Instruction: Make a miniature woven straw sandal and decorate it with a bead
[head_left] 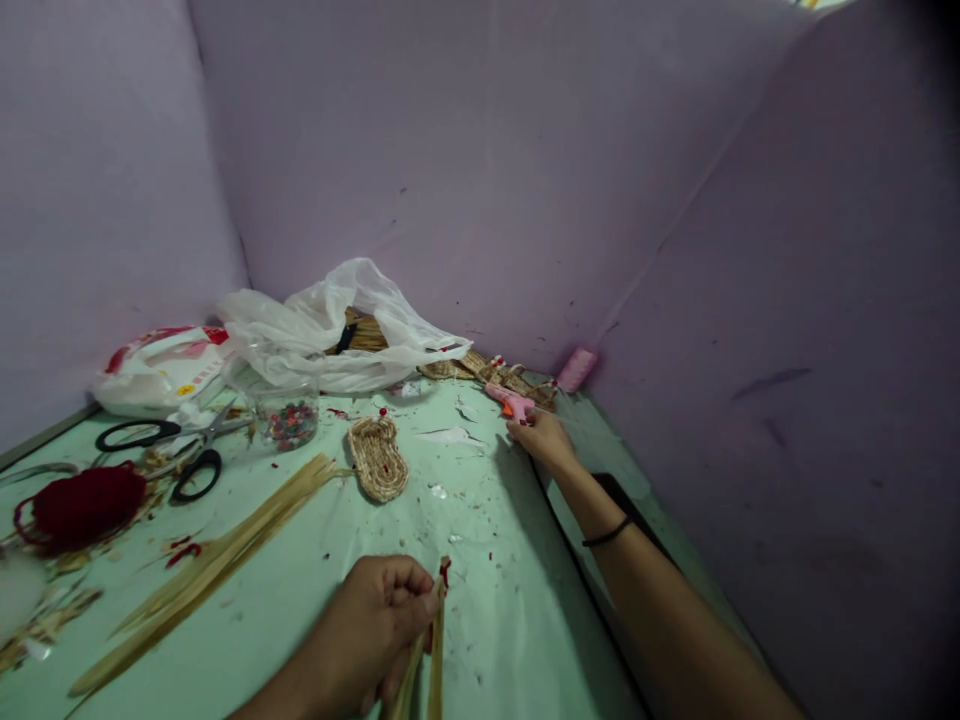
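Note:
My left hand (382, 625) is closed, pinching straw-coloured fibre strips (436, 660) near their upper end, where a bit of red yarn (445, 572) shows. The strips hang down past the bottom of the view. My right hand (544, 438) reaches far forward, its fingers around the handle of a pink hot glue gun (510, 400); part of the handle is hidden. Beyond my left hand a woven sole-shaped piece (378, 460) lies flat, with a red bead (383, 411) at its top end. A bundle of dry fibre strips (217, 570) stretches to its left.
At the left are black-handled scissors (196, 475), a dark red yarn ball (82, 505) and a clear tub of beads (291, 425). A white plastic bag (315, 340), a tissue pack (169, 370), woven pieces (450, 368) and a pink block (576, 370) lie near the walls.

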